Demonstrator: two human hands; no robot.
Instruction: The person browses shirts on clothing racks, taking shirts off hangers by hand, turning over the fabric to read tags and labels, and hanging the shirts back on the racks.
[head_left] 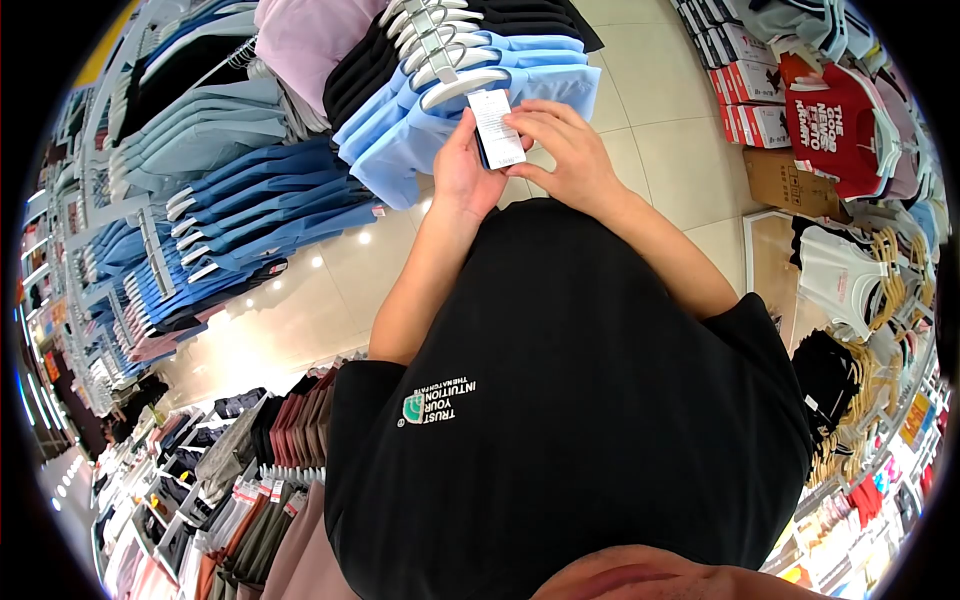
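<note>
A white printed price tag (496, 130) is held up in front of the hanging shirts, with a dark edge showing behind it. My left hand (465, 172) grips it from the left, thumb along its side. From the right, my right hand (568, 152) has its fingertips on the tag's edge and its thumb near the lower corner. Just beyond the tag hang light blue shirts (385, 165) on white hangers (465, 88) along a metal rail arm (430, 40). Small print covers the tag, too fine to read.
Dark blue garments (270, 195) and grey-green ones (205, 130) hang at left. Folded trousers (300, 425) line a rack lower left. At right stand red and white boxes (755, 85), a cardboard box (785, 182), a red shirt (835, 130) and white tops (838, 275).
</note>
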